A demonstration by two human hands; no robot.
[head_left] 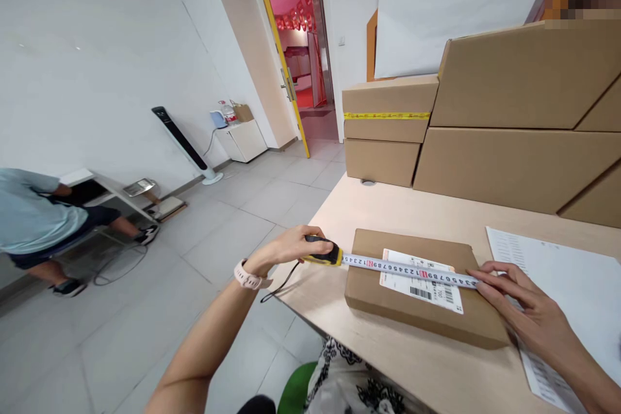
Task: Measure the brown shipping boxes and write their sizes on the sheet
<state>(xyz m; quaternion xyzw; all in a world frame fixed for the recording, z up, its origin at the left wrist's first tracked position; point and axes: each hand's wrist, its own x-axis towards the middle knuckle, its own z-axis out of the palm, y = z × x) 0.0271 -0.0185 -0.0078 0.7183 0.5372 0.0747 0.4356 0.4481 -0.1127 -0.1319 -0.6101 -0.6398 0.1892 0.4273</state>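
Note:
A flat brown cardboard box (388, 304) with a white shipping label (444, 297) lies on the pale table. My left hand (286, 247) is closed round a yellow and black tape measure (330, 252) just left of the box. Its white blade (402, 269) is drawn out across the top of the box, over part of the label. At the blade's far end, my right hand (526, 304) pinches the tip near the box's right edge. A dark wrist cord (281, 284) hangs from the tape measure.
Stacked cartons (509, 155) line the table's back, one with a yellow tape strip (385, 116). Printed sheets (572, 297) lie under my right arm. A person (39, 213) sits at far left, near a tower fan (179, 139). A yellow-edged door (286, 65) stands open.

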